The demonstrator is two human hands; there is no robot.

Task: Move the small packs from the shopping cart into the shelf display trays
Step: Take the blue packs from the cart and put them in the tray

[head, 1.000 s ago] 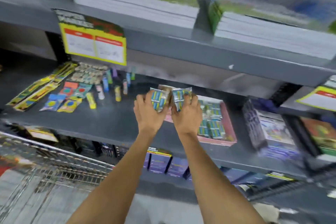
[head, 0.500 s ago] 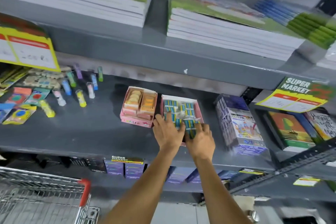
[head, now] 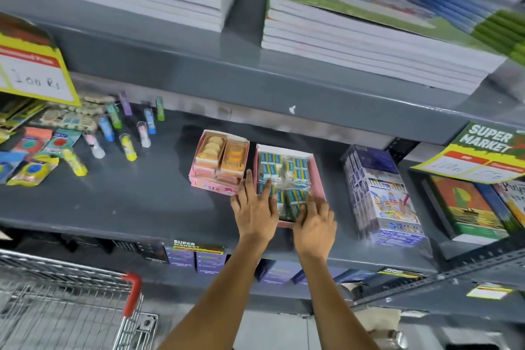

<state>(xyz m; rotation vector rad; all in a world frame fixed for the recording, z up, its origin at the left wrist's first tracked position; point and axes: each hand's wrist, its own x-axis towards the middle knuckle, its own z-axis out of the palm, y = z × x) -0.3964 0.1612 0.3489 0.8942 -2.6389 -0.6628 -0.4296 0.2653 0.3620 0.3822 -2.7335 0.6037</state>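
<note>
A pink display tray (head: 320, 176) stands on the grey middle shelf (head: 136, 202), filled with small blue-and-green packs (head: 297, 168). My left hand (head: 254, 209) lies flat on the packs at the tray's front left, fingers apart. At the front right, my right hand (head: 316, 220) rests its spread fingers on the packs, with the thumb against a pack (head: 294, 204) that lies between the two hands. Neither hand lifts anything. The wire shopping cart (head: 56, 310) with a red handle is at the bottom left; its contents are not visible.
A second pink tray (head: 217, 183) of orange erasers stands just left of the first. A tall pencil box (head: 380, 193) is to the right, glue sticks (head: 127, 148) and flat packets (head: 34, 167) to the left. Stacked notebooks (head: 369, 45) fill the upper shelf.
Both hands carried packs from above the shelf down to the right-hand tray and set them in. The fingers have since flattened over the packs. The view shifted right.
</note>
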